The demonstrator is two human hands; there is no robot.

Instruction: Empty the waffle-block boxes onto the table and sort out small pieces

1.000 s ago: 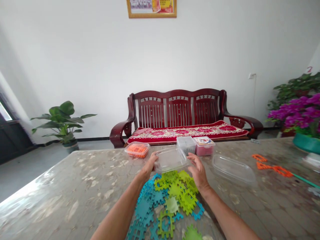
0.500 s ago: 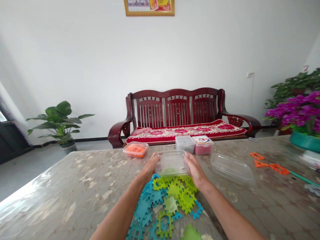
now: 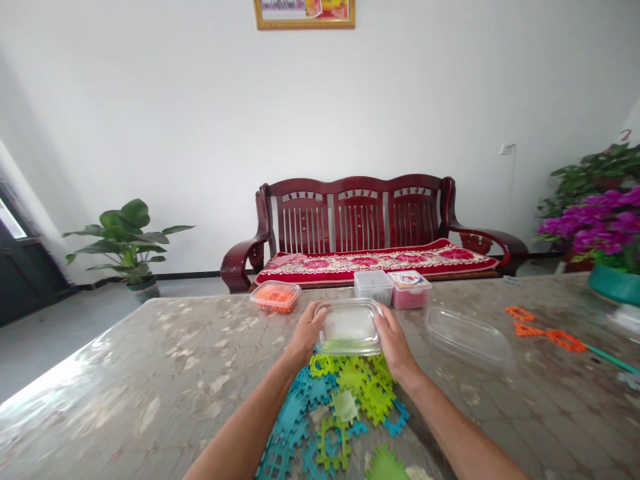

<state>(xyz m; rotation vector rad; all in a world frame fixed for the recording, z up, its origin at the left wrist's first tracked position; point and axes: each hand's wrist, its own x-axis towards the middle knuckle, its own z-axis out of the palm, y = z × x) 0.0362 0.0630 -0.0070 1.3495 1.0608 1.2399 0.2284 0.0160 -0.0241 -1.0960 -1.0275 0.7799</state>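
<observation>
A clear plastic box (image 3: 349,327) with something green showing at its bottom stands on the marbled table (image 3: 150,373), just beyond a heap of green and blue puzzle pieces (image 3: 345,407). My left hand (image 3: 306,331) is closed on the box's left side. My right hand (image 3: 395,341) grips its right side. Both forearms reach in from the bottom edge, over the pieces.
Behind the held box sit an orange-filled tub (image 3: 276,295), a small clear tub (image 3: 373,286) and a pink tub (image 3: 410,289). A clear lid (image 3: 467,335) lies at right, orange pieces (image 3: 545,330) beyond it. A wooden bench (image 3: 370,233) and plants (image 3: 600,220) stand past the table.
The clear box came down from a slight lift to rest on the table nearer me, both hands closing tighter on its sides. The view shifted slightly.
</observation>
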